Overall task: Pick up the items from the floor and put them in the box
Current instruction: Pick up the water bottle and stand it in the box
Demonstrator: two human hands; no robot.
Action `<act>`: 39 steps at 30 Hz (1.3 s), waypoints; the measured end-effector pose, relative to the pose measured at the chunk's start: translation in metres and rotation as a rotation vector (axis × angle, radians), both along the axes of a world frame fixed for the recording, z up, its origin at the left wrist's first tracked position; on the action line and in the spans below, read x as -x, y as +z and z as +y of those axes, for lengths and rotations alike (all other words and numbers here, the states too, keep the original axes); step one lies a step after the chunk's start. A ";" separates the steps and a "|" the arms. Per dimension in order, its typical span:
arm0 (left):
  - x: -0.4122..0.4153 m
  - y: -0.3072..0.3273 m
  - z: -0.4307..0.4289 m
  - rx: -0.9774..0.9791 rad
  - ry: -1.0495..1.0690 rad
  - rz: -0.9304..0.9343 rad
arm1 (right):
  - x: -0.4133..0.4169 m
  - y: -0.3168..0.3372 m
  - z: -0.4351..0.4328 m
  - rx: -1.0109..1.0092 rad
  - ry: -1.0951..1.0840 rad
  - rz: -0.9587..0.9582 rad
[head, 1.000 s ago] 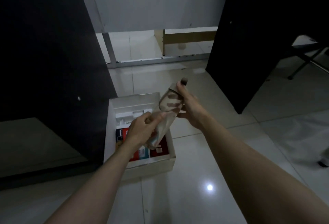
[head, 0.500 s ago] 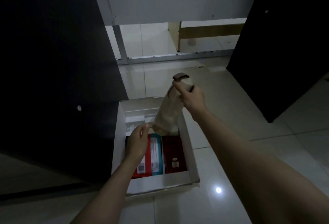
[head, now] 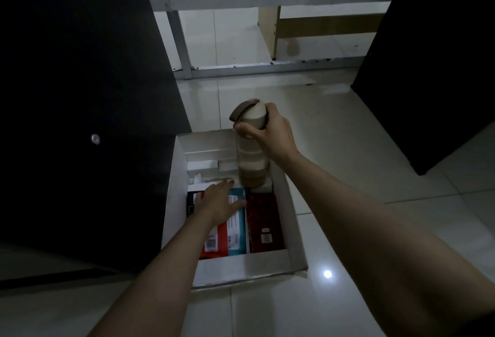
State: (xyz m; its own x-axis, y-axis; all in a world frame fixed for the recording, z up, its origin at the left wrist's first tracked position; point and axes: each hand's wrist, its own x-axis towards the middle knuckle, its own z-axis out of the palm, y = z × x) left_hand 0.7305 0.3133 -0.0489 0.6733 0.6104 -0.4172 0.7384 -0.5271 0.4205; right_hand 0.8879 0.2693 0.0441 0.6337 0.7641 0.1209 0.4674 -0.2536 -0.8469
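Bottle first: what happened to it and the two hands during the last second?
The left hand let go of the bottle and dropped, fingers straight, onto the packets. The right hand slid up to grip the cap end, stood the tilted bottle upright and lowered its base into the far end of the box. The box and packets stayed put.

Glossy white tiled floor [head: 348, 162]; open white cardboard box [head: 241, 267] on it, beside black cabinet [head: 67, 122]; another black cabinet [head: 428, 68] right, metal frame [head: 267, 67] behind.
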 end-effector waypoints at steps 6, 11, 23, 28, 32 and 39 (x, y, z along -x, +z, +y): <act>0.000 0.001 0.000 -0.011 -0.028 0.045 | -0.007 -0.001 0.005 0.025 0.060 0.060; -0.006 0.007 -0.003 -0.074 -0.108 0.155 | -0.008 -0.007 0.005 0.050 0.091 0.078; -0.008 0.002 -0.001 -0.037 -0.137 0.223 | -0.019 -0.011 -0.004 0.065 0.058 0.047; -0.006 0.003 0.002 -0.002 -0.047 0.108 | -0.015 -0.015 -0.012 0.067 0.023 0.063; 0.001 0.025 -0.013 -0.046 0.088 -0.146 | -0.002 -0.010 -0.042 0.061 -0.059 0.071; 0.019 0.115 -0.076 -0.104 0.280 -0.496 | 0.056 0.030 -0.121 0.054 -0.090 0.061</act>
State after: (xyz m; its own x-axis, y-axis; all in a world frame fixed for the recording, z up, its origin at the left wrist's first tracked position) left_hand 0.7115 0.2375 0.0663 0.5798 0.8145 -0.0209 0.5836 -0.3973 0.7083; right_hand 0.8320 0.1488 0.0741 0.7052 0.7079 0.0405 0.3888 -0.3383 -0.8569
